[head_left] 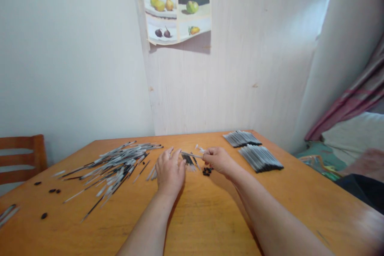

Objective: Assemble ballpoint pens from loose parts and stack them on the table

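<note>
My right hand (pixel 218 161) is closed, thumb and fingers pinching one end of a slim grey pen barrel (pixel 192 155). The barrel points left, its far end close to the fingertips of my left hand (pixel 171 171). That left hand hovers palm down with its fingers apart, partly hiding clear tubes (pixel 152 173) beneath. Between the hands lies a small row of dark pen parts with clear ends (pixel 189 162). Below my right fingers sits a cluster of small black plugs (pixel 207 171). A few small white pieces (pixel 200 149) lie just beyond.
A loose heap of pen parts (pixel 120 168) spreads across the left of the wooden table (pixel 198 220). Two neat rows of clear pens with black ends, one farther (pixel 241 138) and one nearer (pixel 260 158), lie at right. Black bits (pixel 44 216) dot the left side; a chair (pixel 22 152) stands beyond.
</note>
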`<state>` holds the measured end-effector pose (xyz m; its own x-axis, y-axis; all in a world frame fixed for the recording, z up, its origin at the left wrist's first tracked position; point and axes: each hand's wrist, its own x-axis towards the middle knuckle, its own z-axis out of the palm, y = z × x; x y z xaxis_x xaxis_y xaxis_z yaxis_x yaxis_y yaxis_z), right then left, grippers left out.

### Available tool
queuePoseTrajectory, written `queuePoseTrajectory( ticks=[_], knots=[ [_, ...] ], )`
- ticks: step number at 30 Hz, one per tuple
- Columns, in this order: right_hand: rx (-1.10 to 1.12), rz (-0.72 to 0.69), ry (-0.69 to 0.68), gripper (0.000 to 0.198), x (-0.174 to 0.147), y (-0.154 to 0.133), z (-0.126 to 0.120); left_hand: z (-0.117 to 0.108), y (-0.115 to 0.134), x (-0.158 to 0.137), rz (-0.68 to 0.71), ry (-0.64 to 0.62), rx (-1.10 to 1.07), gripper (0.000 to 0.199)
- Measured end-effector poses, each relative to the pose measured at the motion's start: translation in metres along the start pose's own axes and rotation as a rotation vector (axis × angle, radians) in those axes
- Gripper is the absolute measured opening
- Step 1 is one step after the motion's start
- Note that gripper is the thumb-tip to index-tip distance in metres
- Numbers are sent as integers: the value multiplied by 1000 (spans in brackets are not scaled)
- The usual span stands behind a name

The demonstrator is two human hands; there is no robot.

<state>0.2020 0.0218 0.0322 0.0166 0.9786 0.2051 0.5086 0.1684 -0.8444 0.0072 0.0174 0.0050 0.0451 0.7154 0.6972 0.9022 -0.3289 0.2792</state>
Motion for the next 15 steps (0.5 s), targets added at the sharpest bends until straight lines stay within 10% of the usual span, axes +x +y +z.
queuePoseTrajectory(
  ticks=[5, 15],
  knots=[
    [-303, 14, 241, 15, 12, 8, -26, 3, -1, -1, -17, -4, 43, 36],
    [-734, 261, 306, 24, 28, 22, -75, 5, -1, -2, -50, -22, 63, 35]
  ],
)
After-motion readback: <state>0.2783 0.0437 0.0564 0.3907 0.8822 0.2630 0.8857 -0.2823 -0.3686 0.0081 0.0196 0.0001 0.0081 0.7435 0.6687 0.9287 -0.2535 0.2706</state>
